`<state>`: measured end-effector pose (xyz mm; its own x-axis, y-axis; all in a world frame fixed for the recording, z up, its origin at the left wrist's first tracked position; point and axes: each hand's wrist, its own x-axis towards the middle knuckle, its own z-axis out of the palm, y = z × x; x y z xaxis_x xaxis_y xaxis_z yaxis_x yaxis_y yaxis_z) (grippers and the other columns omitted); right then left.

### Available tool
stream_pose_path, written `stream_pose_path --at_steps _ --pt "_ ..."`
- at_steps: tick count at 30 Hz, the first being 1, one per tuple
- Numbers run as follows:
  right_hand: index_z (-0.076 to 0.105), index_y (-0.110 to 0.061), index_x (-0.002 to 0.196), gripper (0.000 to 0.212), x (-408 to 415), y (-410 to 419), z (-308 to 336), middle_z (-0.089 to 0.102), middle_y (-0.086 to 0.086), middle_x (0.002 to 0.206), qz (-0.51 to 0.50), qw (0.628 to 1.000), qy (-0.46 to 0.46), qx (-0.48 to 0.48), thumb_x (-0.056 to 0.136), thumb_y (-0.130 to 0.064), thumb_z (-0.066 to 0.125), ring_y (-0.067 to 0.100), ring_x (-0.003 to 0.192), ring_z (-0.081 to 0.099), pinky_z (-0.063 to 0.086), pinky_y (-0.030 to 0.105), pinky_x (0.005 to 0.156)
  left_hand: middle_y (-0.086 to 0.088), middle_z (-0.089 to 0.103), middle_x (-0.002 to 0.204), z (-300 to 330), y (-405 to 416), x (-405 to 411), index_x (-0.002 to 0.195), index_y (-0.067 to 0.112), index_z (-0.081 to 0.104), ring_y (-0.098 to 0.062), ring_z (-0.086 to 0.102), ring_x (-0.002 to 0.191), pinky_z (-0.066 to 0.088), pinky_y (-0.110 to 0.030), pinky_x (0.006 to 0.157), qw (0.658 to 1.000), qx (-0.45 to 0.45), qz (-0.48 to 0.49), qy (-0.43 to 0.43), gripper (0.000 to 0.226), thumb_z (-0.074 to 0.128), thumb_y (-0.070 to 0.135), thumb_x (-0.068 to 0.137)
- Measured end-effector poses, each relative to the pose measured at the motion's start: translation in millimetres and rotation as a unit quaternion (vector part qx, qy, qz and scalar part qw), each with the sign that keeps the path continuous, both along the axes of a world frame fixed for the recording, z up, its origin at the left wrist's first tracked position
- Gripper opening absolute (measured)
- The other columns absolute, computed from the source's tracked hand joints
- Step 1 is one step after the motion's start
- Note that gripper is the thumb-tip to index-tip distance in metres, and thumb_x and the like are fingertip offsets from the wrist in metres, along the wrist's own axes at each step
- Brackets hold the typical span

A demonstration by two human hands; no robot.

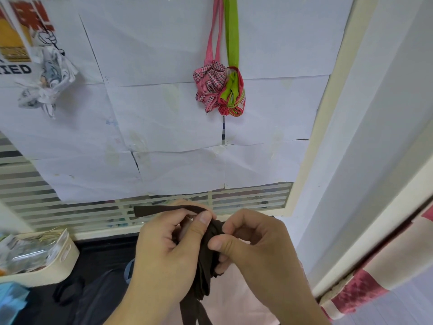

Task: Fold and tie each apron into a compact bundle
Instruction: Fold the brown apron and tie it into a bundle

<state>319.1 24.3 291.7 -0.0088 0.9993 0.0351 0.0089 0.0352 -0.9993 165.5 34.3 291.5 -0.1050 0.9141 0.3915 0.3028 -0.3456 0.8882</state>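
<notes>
A dark brown apron (206,266) is bunched between my hands, low in the head view. My left hand (166,249) grips the bundle and pinches its brown strap (164,210), which sticks out to the left above my fingers. My right hand (255,247) pinches the fabric from the right with thumb and curled fingers. More brown cloth hangs below my hands. Two tied bundles hang on the wall above: a pink checked apron (208,86) and a green and red apron (233,92), side by side by their straps.
A white printed bundle (46,83) hangs at the upper left. A cream basket (54,266) with plastic wrappers stands at the lower left on a dark surface. Pale pink cloth (236,299) lies under my hands. A red and cream curtain (365,287) is at the right.
</notes>
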Motion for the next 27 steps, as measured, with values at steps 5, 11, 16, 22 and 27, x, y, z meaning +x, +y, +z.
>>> stream_pose_path --at_steps 5,11,16,22,27 --pt "0.065 -0.013 0.074 0.022 5 2 1 0.071 0.015 0.075 0.04 0.998 -0.045 0.016 0.082 -0.014 0.085 0.03 0.061 0.073 0.062 0.058 0.07 0.011 0.075 0.08 -5 1 0 0.085 0.041 0.076 -0.017 0.072 0.079 0.058 -0.04 0.068 1.0 0.002 0.008 0.012 0.011 0.07 0.04 0.095" --pt "0.056 -0.006 0.076 0.029 7 0 -3 0.066 0.01 0.085 0.028 0.999 -0.016 0.04 0.088 0.02 0.06 0.025 0.067 0.071 0.065 0.05 0.069 0.007 0.074 0.08 -3 6 -2 0.083 0.038 0.075 -0.014 0.07 0.074 0.051 -0.016 0.063 0.999 -0.007 0.018 -0.032 0.015 0.066 0.03 0.092" --pt "0.072 -0.017 0.084 0.038 5 2 -4 0.065 0.01 0.073 0.006 0.998 0.001 0.069 0.087 0.02 0.063 0.03 0.061 0.07 0.064 0.048 0.065 0.005 0.073 0.079 -1 7 -2 0.083 0.035 0.075 -0.015 0.068 0.073 0.049 -0.016 0.063 0.999 -0.005 0.01 -0.036 0.013 0.071 0.035 0.095" --pt "0.072 -0.014 0.075 0.034 3 4 -11 0.063 0.018 0.072 -0.021 0.997 0.048 0.063 0.087 0.017 0.064 0.039 0.052 0.069 0.057 0.037 0.058 0.001 0.074 0.079 -6 5 2 0.082 0.034 0.078 -0.017 0.07 0.075 0.052 -0.034 0.068 0.994 -0.029 0.031 -0.103 0.018 0.067 0.026 0.093" --pt "0.068 -0.007 0.072 0.026 11 1 -20 0.059 0.024 0.076 -0.035 0.995 0.087 0.041 0.082 0.016 0.066 0.04 0.065 0.073 0.062 0.037 0.067 0.0 0.071 0.075 -10 14 -10 0.08 0.028 0.08 -0.008 0.062 0.067 0.05 -0.022 0.063 0.977 -0.061 0.07 -0.191 0.03 0.065 0.011 0.099"
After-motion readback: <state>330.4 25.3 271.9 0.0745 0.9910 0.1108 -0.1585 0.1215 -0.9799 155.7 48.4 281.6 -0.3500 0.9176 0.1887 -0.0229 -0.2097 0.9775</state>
